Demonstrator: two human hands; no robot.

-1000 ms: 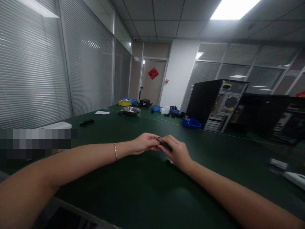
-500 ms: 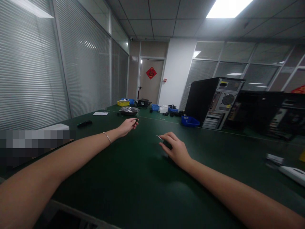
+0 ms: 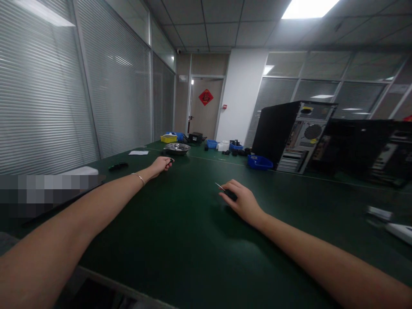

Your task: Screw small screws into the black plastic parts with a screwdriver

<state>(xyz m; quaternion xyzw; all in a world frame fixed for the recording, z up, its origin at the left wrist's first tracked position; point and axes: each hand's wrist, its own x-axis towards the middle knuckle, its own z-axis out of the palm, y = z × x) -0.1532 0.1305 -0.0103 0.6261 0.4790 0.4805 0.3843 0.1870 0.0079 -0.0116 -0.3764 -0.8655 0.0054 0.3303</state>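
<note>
1. My right hand [image 3: 243, 201]: rests low on the green table [image 3: 180, 240], near me and a little right of centre. Fingers curled shut around a small black tool [image 3: 229, 194].
2. Small black tool: dark, stubby grip, mostly hidden under my fingers; a thin silvery tip juts out to the upper left, clear of the knuckles. Too small to name the type.
3. My left hand [image 3: 160, 164]: stretched far out to the left, well apart from the right hand. Thumb and forefinger pinched together on a tiny dark piece [image 3: 170, 160]; its shape is too small to make out. A thin bracelet [image 3: 138, 177] sits on the wrist.
4. Black oblong item [image 3: 117, 165]: lies flat on the table, left of my left hand.
5. White box [image 3: 80, 171]: at the table's left edge.
6. Metal bowl [image 3: 177, 148]: shiny, round, just beyond my left hand; a white sheet [image 3: 138, 152] lies to its left.
7. Blue bin [image 3: 259, 162]: on the table, beside the computer tower [image 3: 291, 135], which is black, upright, with its rear panel facing me.
8. Far end: yellow tray [image 3: 169, 138], further small blue bins [image 3: 211, 144], dark loose parts.
9. Back wall: door with red diamond sign [image 3: 206, 97].
</note>
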